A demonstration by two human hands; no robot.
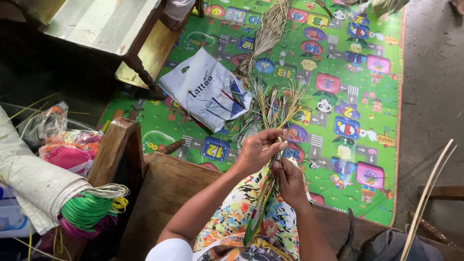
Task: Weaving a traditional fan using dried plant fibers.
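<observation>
Woven strip of green and yellow reed (261,205) lies along the lap | left hand (256,151) fingers pinch its loose strands (273,108) for bracing | right hand (289,180) fingers clamp the strip below them | white plastic bag (205,89) left of strands.

White plastic bag (205,89) on mat (338,96)
</observation>
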